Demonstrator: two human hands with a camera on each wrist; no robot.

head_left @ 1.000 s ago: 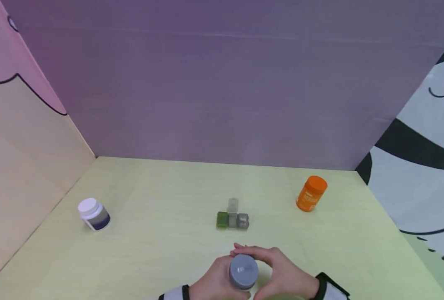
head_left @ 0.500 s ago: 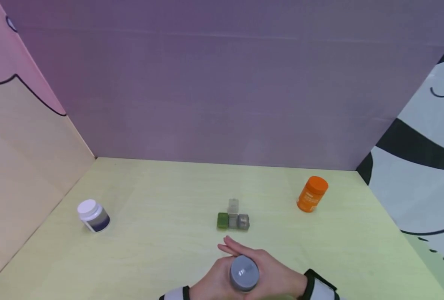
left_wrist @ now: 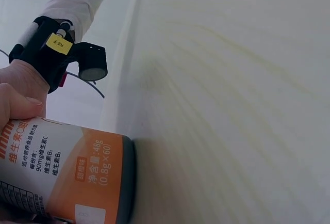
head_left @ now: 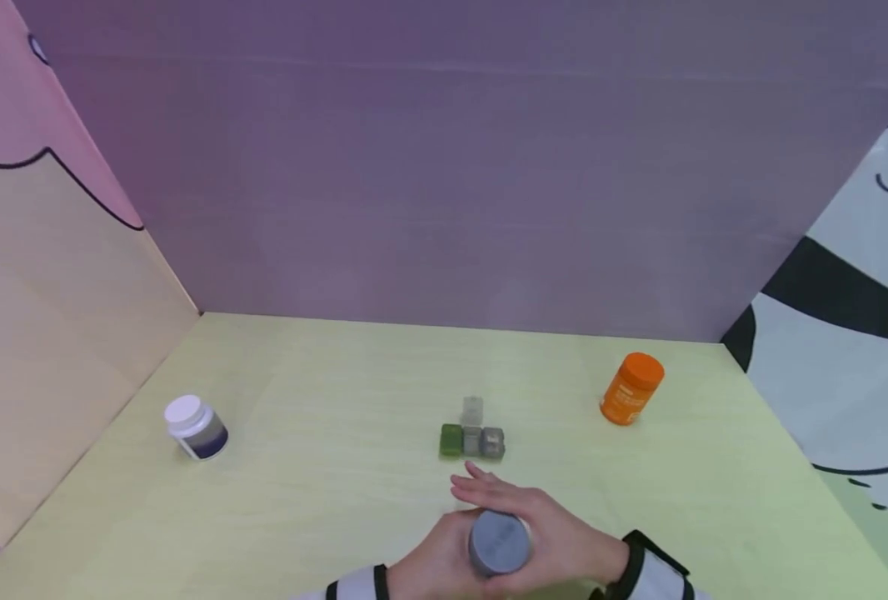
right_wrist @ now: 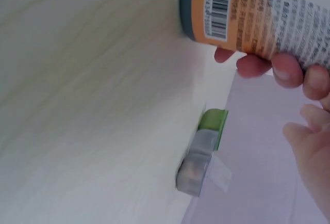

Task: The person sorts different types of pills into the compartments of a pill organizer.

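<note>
A supplement bottle with a grey lid (head_left: 500,543) stands upright between both hands at the front of the table. My left hand (head_left: 436,557) grips its body, and its fingers (right_wrist: 286,70) curl round the label in the right wrist view. My right hand (head_left: 560,533) holds the lid between thumb and fingers, with the fingertips reaching beyond it. The bottle's orange-and-white label (left_wrist: 77,170) fills the lower left of the left wrist view. Just ahead of the hands lies a small pill box (head_left: 471,441), with one green and two greyish compartments and a clear flap raised behind.
A white bottle (head_left: 197,427) with a dark lower label stands at the left of the pale wooden table (head_left: 324,392). An orange bottle (head_left: 631,389) stands at the right. A purple panel (head_left: 444,192) closes off the back, with printed panels on both sides.
My right hand has come in from beside the lid and wrapped round it, then shifted slightly. The left hand keeps its grip on the bottle. The view has turned slightly left.
</note>
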